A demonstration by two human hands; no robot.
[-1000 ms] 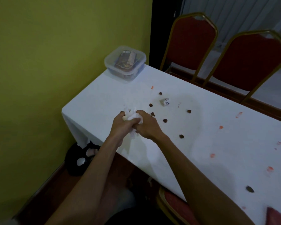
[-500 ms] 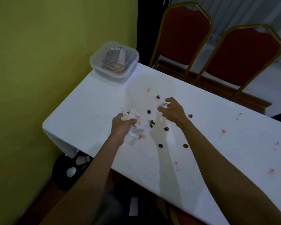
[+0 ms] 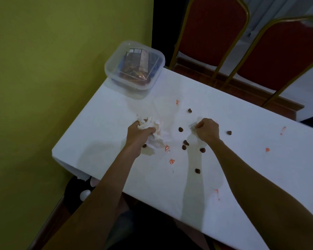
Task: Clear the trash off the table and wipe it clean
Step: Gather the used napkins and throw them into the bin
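Left hand (image 3: 139,136) gripping crumpled white tissue wad (image 3: 153,126), frame centre; right hand (image 3: 208,131) pinching small pale scrap (image 3: 193,126). Dark brown crumbs (image 3: 180,129), pink-red smears (image 3: 172,161) dotting white desk (image 3: 101,134).

No legible text, labels or numbers.
A packet (image 3: 138,59) inside the clear plastic container (image 3: 134,88), on the table beyond the left hand (image 3: 139,136), has dark printed faces, but the marks on them are too blurred and dim to read. The small pale wrapper (image 3: 193,125) pinched in the right hand (image 3: 208,131) is mostly hidden by the fingers, and no lettering can be made out on the part that shows.
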